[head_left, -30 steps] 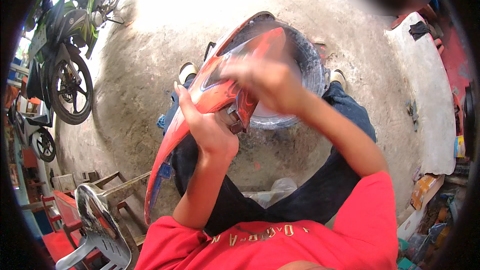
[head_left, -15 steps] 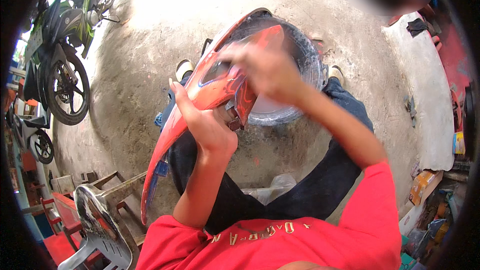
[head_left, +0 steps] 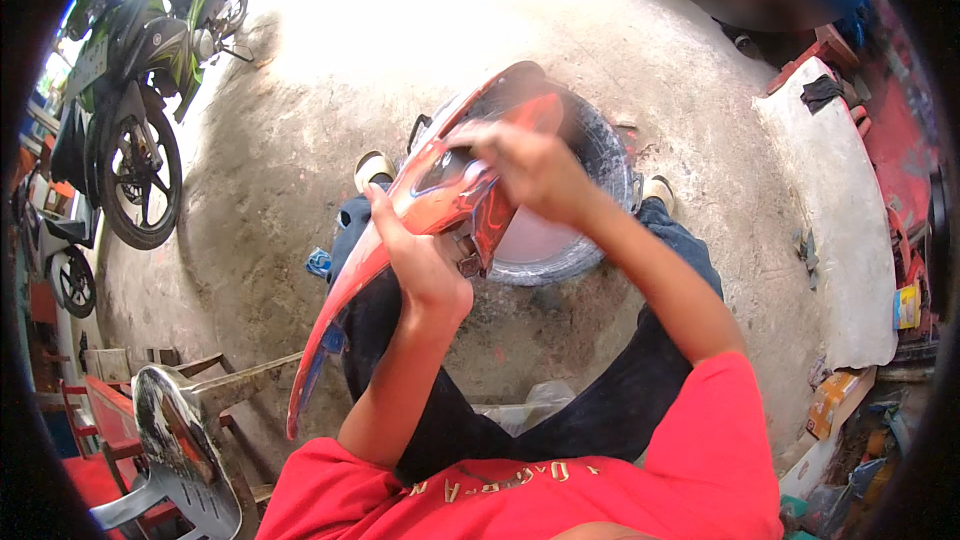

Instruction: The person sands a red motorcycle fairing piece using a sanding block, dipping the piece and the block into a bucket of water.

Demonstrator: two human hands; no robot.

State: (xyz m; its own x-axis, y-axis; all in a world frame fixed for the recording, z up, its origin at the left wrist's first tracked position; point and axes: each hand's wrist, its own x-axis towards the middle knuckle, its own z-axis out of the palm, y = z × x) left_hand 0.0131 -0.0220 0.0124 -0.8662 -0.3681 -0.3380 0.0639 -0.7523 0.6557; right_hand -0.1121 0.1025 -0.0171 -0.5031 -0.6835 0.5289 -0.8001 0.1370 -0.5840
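Left grip (head_left: 428, 275), partly curled, holds red panel (head_left: 437, 208).

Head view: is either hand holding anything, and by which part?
The left hand holds the red fairing panel near its middle, thumb on its outer face. Whether the right hand, over the panel's far part, grips anything cannot be told.

Patchily painted plastic-looking panel (head_left: 430, 206), white-smeared basin (head_left: 613, 155), rough matt concrete floor (head_left: 560, 340), scuffed plastic chair (head_left: 213, 488) at eight o'clock, cloth shirt (head_left: 705, 445) at six
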